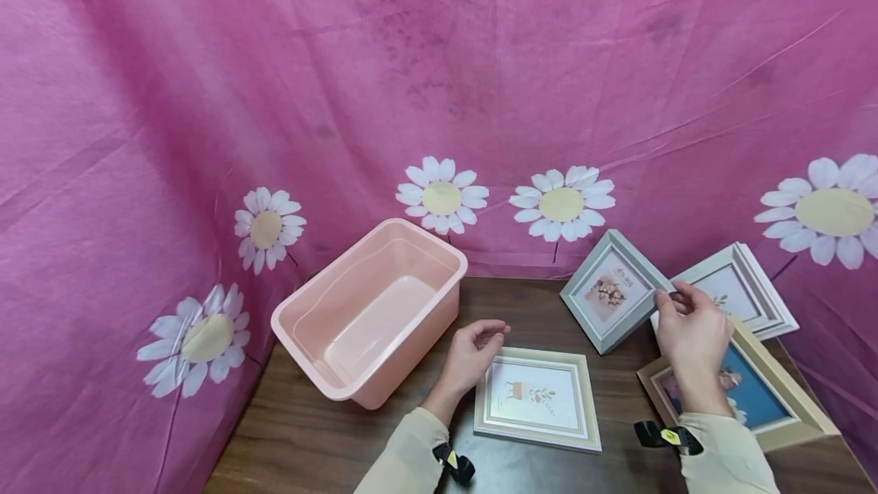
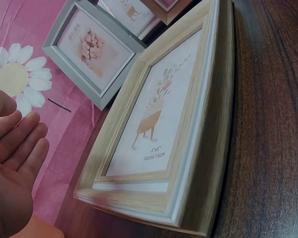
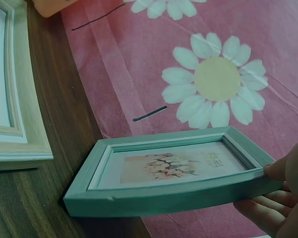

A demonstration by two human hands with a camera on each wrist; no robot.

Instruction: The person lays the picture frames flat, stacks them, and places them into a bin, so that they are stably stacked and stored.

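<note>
My right hand (image 1: pixel 694 334) pinches one corner of a grey picture frame (image 1: pixel 590 309) with a flower print, thumb on the front and fingers behind, as the right wrist view also shows. That frame is tilted up, its lower corner near the tabletop. My left hand (image 1: pixel 470 357) holds nothing; its fingers are relaxed and loosely bent, beside the upper left corner of a pale wood-toned picture frame (image 1: pixel 588 402). This frame lies flat, face up, and bears a plant drawing (image 2: pixel 159 111).
A pink plastic tub (image 1: pixel 384 372) stands at the left on the dark wooden table (image 1: pixel 274 433). Right of the grey frame lie a white picture frame (image 1: pixel 771 307) and a tan one with a blue picture (image 1: pixel 809 421), overlapping. Behind hangs a pink cloth (image 1: pixel 480 82) printed with daisies.
</note>
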